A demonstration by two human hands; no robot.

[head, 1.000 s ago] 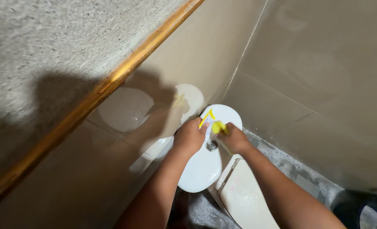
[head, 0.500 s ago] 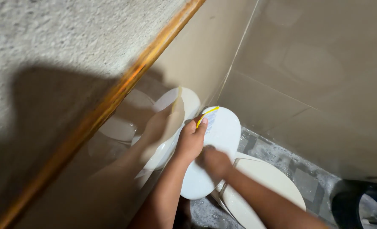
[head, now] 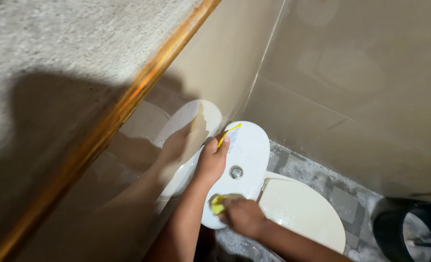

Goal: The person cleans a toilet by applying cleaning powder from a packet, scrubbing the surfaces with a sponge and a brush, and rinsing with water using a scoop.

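Glossy beige wall tiles (head: 322,73), a golden trim strip (head: 128,104), wet patterned floor (head: 317,177), and a dark bucket (head: 412,233).

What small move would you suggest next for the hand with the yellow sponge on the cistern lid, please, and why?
Probably slide the right hand with the sponge up the lid towards the flush button. The sponge sits at the lid's near end, so the middle and far end lie beyond it, while the left hand steadies the lid's wall-side edge.
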